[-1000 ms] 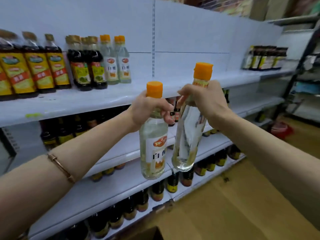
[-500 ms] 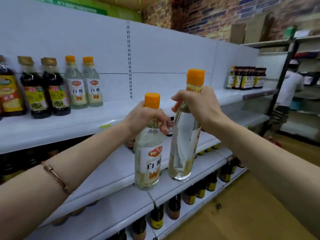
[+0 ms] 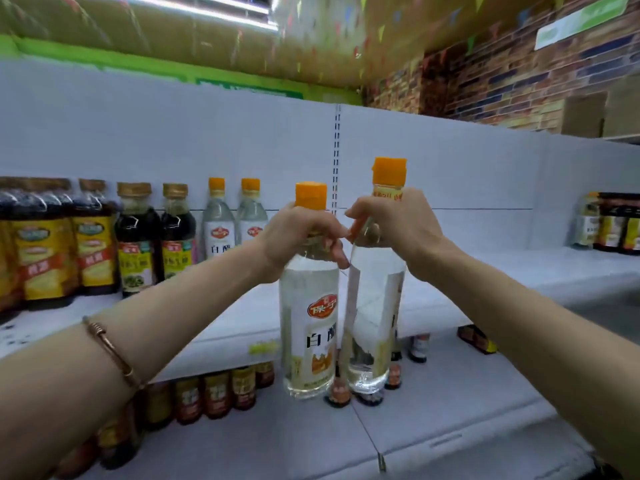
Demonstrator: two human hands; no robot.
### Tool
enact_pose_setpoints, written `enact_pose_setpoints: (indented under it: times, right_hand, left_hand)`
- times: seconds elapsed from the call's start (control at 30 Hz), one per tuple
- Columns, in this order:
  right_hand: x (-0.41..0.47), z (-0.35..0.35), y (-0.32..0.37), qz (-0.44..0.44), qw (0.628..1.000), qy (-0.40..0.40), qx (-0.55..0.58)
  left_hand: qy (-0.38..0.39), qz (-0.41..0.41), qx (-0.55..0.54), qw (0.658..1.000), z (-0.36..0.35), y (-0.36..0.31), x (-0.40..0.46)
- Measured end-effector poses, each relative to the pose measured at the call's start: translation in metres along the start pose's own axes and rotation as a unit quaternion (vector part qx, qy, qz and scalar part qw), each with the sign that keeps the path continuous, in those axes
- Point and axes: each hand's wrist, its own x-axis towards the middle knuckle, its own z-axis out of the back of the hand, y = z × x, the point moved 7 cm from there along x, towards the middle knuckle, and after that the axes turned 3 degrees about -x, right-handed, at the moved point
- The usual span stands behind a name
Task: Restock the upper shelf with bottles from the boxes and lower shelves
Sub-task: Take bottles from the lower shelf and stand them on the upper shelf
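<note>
We are holding two clear bottles by their necks before the upper shelf [image 3: 519,271]: left hand [image 3: 298,233] fingers gripping the left bottle [image 3: 309,327], right hand [image 3: 401,226] fingers gripping the right bottle [image 3: 375,323]. Two matching shelved bottles [image 3: 233,220] are standing left of them.

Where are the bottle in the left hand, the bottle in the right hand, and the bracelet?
left-hand bottle [image 3: 311,327]: head view, front label.
right-hand bottle [image 3: 375,306]: head view, clear body.
bracelet [image 3: 110,348]: head view, band across left wrist.

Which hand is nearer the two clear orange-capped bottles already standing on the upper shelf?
Left. The left hand grips its bottle's neck just right of the two shelved clear bottles. The right hand, gripping the other bottle, lies farther right, beyond the left one.
</note>
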Motion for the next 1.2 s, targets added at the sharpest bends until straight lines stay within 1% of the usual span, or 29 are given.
enact_pose_setpoints:
  times: [0.13,0.2,0.3,0.5,0.67,0.77,0.93,1.03,1.13,1.2]
  right_hand:
    - [0.062,-0.031,-0.013,0.003,0.997,0.038,0.066]
    - [0.090,-0.045,-0.021,-0.007,0.994,0.055,0.099]
    - [0.127,-0.066,-0.035,-0.037,0.985,0.090,0.143]
    - [0.181,-0.118,-0.063,-0.025,0.979,0.147,0.137]
    - [0.203,-0.156,-0.100,-0.045,0.972,0.182,0.141]
    - [0.212,-0.172,-0.122,-0.059,0.970,0.191,0.141]
    - [0.222,-0.192,-0.142,-0.038,0.978,0.183,0.095]
    - [0.223,-0.197,-0.144,-0.023,0.981,0.173,0.089]
    - [0.221,-0.196,-0.142,-0.008,0.982,0.165,0.085]
    - [0.218,-0.195,-0.139,-0.004,0.981,0.164,0.100]
  left_hand:
    - [-0.053,-0.005,0.033,0.998,0.050,-0.004,0.033]
    - [-0.088,-0.009,0.027,0.996,0.075,-0.002,0.048]
    - [-0.120,0.015,0.010,0.993,0.104,0.005,0.067]
    - [-0.202,0.055,0.081,0.974,0.158,0.031,0.090]
    - [-0.269,0.086,0.139,0.949,0.194,0.059,0.092]
    - [-0.279,0.100,0.136,0.945,0.205,0.072,0.090]
    - [-0.273,0.110,0.162,0.942,0.216,0.083,0.090]
    - [-0.258,0.100,0.199,0.940,0.215,0.084,0.094]
    - [-0.255,0.072,0.221,0.939,0.220,0.086,0.095]
    - [-0.276,0.073,0.238,0.928,0.231,0.093,0.089]
